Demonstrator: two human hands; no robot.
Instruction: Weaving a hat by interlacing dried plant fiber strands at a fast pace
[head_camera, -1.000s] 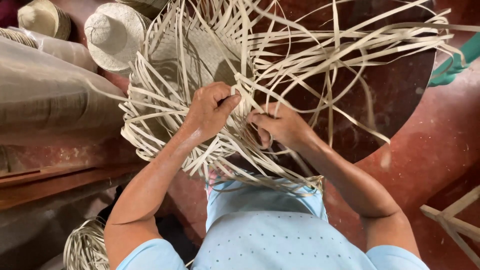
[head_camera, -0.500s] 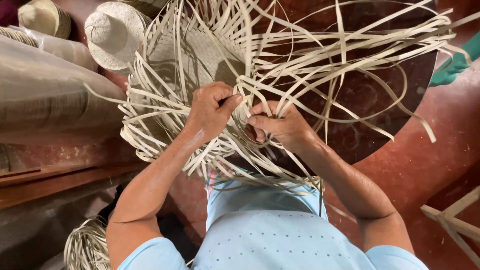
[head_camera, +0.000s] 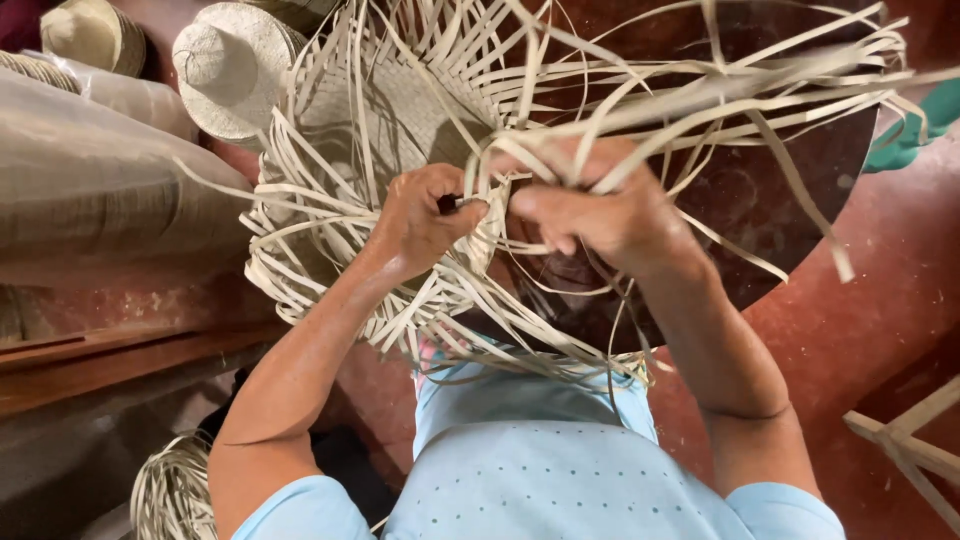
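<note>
A half-woven straw piece (head_camera: 400, 110) lies on a dark round table (head_camera: 780, 190), with many loose pale straw strips (head_camera: 700, 90) fanning out from its woven middle. My left hand (head_camera: 425, 220) pinches strips at the near edge of the weave, thumb against fingers. My right hand (head_camera: 600, 215) is beside it, fingers closed around a bunch of strips that arc up and to the right. The two hands almost touch. Strips cross over the right hand and hide part of its fingers.
A finished white straw hat (head_camera: 232, 65) and a tan one (head_camera: 90, 35) sit at the upper left behind a plastic-covered roll (head_camera: 100, 190). A coil of straw (head_camera: 175, 490) lies low left. The floor is red (head_camera: 880, 320); pale wooden slats (head_camera: 910, 440) stand at right.
My right hand has lifted and moved up with a bunch of strips, which now sweep higher to the right. The left hand stays pinching at the weave's edge.
</note>
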